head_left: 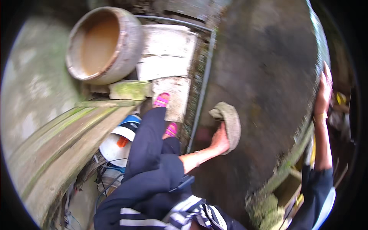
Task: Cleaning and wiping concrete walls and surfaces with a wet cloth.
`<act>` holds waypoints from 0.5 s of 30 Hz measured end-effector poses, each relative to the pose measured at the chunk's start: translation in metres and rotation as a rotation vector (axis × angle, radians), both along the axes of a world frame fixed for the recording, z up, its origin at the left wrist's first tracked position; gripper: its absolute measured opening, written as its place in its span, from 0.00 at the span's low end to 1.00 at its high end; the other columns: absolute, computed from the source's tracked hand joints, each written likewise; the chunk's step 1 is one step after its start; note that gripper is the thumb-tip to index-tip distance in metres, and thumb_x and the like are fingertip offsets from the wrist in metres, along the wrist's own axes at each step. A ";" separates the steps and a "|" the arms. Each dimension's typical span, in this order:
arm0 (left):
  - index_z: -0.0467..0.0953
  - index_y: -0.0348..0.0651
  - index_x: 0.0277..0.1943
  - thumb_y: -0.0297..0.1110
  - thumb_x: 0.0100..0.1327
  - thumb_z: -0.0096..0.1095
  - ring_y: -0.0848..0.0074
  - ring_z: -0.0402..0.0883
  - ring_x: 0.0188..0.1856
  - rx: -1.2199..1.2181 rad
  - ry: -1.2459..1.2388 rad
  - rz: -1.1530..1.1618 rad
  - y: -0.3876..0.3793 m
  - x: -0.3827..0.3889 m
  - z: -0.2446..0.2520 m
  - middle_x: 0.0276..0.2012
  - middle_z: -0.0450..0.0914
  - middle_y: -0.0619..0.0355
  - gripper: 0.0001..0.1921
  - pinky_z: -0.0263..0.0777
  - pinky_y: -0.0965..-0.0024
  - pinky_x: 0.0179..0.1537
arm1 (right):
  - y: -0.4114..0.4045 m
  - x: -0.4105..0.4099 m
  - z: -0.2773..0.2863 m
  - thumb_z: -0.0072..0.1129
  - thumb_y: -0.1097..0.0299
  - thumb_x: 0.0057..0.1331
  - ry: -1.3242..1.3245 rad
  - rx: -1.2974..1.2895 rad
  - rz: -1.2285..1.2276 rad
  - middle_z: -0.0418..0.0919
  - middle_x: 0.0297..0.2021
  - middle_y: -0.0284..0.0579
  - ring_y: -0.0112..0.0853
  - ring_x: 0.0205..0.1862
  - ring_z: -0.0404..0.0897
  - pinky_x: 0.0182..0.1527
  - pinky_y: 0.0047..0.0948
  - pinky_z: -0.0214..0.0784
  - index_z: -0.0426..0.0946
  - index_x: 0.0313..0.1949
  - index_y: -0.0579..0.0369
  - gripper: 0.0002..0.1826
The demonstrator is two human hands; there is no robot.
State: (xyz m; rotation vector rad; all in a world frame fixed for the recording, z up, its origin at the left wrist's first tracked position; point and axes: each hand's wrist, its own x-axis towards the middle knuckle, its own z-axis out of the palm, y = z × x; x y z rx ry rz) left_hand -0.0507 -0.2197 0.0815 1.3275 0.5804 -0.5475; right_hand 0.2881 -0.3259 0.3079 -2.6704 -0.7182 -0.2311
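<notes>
A folded grey-brown cloth is in my left hand, hanging over the fingers against a dark, stained concrete surface. My right hand lies with extended fingers along the curved right edge of that surface, a yellowish band on its wrist. It appears to hold nothing, though the palm is hidden. The picture is somewhat blurred.
A large round pot with brownish content stands at upper left, by pale slabs. Pink sandals are on the feet. A metal pipe runs beside the slabs. White buckets stand beside a mossy concrete ledge.
</notes>
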 end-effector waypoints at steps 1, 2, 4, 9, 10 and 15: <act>0.47 0.33 0.67 0.35 0.63 0.48 0.44 0.69 0.59 -0.106 -0.031 0.063 -0.003 -0.021 0.004 0.58 0.66 0.32 0.32 0.65 0.51 0.57 | 0.009 0.000 0.002 0.40 0.60 0.72 -0.025 -0.035 0.006 0.65 0.64 0.49 0.38 0.67 0.61 0.68 0.32 0.46 0.64 0.63 0.62 0.25; 0.47 0.34 0.67 0.37 0.62 0.51 0.44 0.69 0.59 -0.030 -0.089 0.027 -0.016 -0.042 0.024 0.58 0.66 0.33 0.34 0.66 0.51 0.57 | -0.001 0.004 0.004 0.39 0.61 0.72 -0.126 -0.155 0.039 0.64 0.64 0.46 0.38 0.67 0.59 0.69 0.33 0.45 0.64 0.64 0.59 0.24; 0.46 0.35 0.68 0.40 0.59 0.57 0.44 0.68 0.60 -0.028 -0.186 -0.004 -0.004 -0.052 0.082 0.59 0.65 0.33 0.39 0.66 0.52 0.57 | -0.025 0.003 0.010 0.38 0.62 0.72 -0.203 -0.274 0.089 0.64 0.65 0.44 0.38 0.68 0.58 0.69 0.34 0.43 0.63 0.64 0.57 0.24; 0.45 0.33 0.67 0.37 0.57 0.59 0.41 0.66 0.60 0.074 -0.322 0.096 -0.002 -0.025 0.106 0.61 0.62 0.32 0.40 0.65 0.51 0.57 | -0.017 0.002 0.009 0.38 0.70 0.71 -0.262 -0.351 0.158 0.65 0.64 0.48 0.42 0.67 0.60 0.68 0.36 0.48 0.68 0.57 0.60 0.18; 0.45 0.33 0.68 0.33 0.57 0.56 0.40 0.66 0.60 0.023 -0.419 0.175 0.000 0.001 0.098 0.61 0.61 0.31 0.39 0.66 0.50 0.56 | -0.019 0.007 0.009 0.38 0.71 0.71 -0.294 -0.347 0.191 0.65 0.63 0.50 0.43 0.66 0.61 0.68 0.37 0.50 0.69 0.56 0.59 0.17; 0.57 0.32 0.57 0.28 0.59 0.51 0.38 0.72 0.44 0.226 -0.524 0.276 0.027 0.102 0.060 0.49 0.67 0.32 0.24 0.67 0.45 0.41 | -0.021 0.018 0.006 0.37 0.70 0.70 -0.259 -0.298 0.181 0.65 0.64 0.47 0.42 0.66 0.62 0.67 0.35 0.51 0.69 0.58 0.56 0.19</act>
